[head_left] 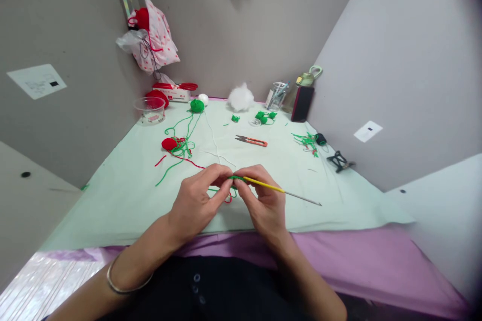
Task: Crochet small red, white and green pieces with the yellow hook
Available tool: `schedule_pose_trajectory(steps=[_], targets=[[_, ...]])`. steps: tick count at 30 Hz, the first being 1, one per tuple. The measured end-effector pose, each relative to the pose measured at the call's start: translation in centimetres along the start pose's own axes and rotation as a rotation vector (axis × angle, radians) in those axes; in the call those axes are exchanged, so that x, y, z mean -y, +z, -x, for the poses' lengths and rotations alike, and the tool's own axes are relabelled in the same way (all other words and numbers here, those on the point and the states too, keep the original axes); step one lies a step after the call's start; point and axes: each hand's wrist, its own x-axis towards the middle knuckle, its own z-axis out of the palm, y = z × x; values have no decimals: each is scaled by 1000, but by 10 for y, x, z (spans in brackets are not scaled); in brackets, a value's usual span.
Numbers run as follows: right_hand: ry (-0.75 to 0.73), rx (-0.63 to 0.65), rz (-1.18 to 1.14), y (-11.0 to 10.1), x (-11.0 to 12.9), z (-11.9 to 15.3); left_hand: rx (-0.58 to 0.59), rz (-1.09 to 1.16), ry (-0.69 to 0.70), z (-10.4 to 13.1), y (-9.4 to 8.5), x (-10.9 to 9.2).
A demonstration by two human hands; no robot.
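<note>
My left hand (201, 195) pinches a small green crocheted piece (236, 177) between thumb and fingertips, above the front of the table. On the other side of that piece, my right hand (263, 200) grips it with thumb and forefinger, the fingertips of both hands nearly touching. A yellow-handled crochet hook (263, 184) runs out from the piece across my right fingers, its metal tip pointing to the right. Green and red strands hang under my fingers. A red yarn ball (169, 145) lies behind my left hand among tangled green yarn (184, 148).
Orange thread snips (252, 141) lie mid-table. Farther back are a green yarn ball (197, 106), white stuffing (241, 98), green crocheted pieces (264, 118), a clear tub (149, 111) and a phone (303, 104). Yarn scraps (307, 141) and a black stand (340, 161) sit at right.
</note>
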Motion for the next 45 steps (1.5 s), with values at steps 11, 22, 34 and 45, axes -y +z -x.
schedule_pose_trajectory(steps=[11, 22, 34, 45], targets=[[-22, 12, -8, -7, 7, -1, 45, 642, -437, -6, -3, -4], [-49, 121, 21, -14, 10, -1, 56, 685, -485, -5, -2, -4], [91, 104, -298, -16, 7, -6, -111, 481, -399, -16, -10, 1], [31, 63, -267, -22, 6, -3, -164, 997, -546, -37, -28, -11]])
